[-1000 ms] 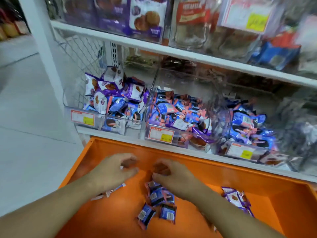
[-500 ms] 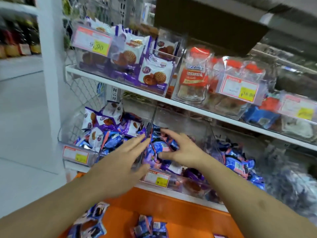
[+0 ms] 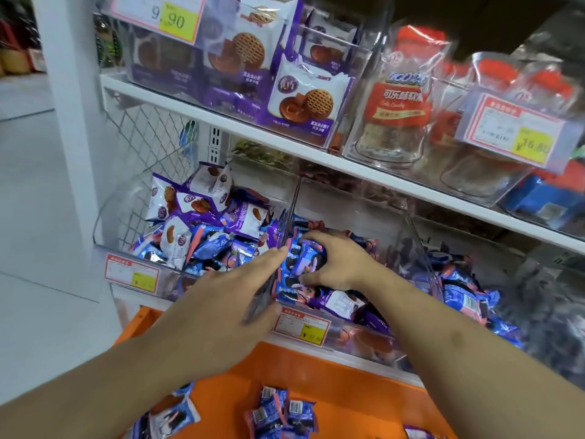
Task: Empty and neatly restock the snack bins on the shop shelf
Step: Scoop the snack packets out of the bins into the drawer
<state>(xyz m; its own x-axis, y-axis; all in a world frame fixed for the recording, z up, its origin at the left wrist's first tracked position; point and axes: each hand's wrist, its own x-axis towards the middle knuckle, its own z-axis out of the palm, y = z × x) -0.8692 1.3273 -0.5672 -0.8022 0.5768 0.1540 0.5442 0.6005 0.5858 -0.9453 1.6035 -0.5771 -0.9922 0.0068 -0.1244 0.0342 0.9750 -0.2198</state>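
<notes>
White shop shelf (image 3: 316,155), 12 o'clock. Right hand (image 3: 332,264) grips blue snack packets (image 3: 300,261) inside clear plastic middle bin (image 3: 364,340); left hand (image 3: 228,296), fingers straight, steadies its wall. Advise: lift small clumps clear of the rim.

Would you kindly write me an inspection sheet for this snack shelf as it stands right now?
Surface: orange tray below the shelf, loose blue snack packets on it.
Job's things: middle clear plastic bin holds blue wrapped snacks; left clear bin is piled with purple and blue packets.
Clutter: purple cookie boxes and red-labelled clear packs on the upper shelf.
Hands: right hand grips packets inside the middle bin; left hand rests open against the bin's front corner.
Cables: nothing seen.
Surroundings: white shelf post, pale floor.
</notes>
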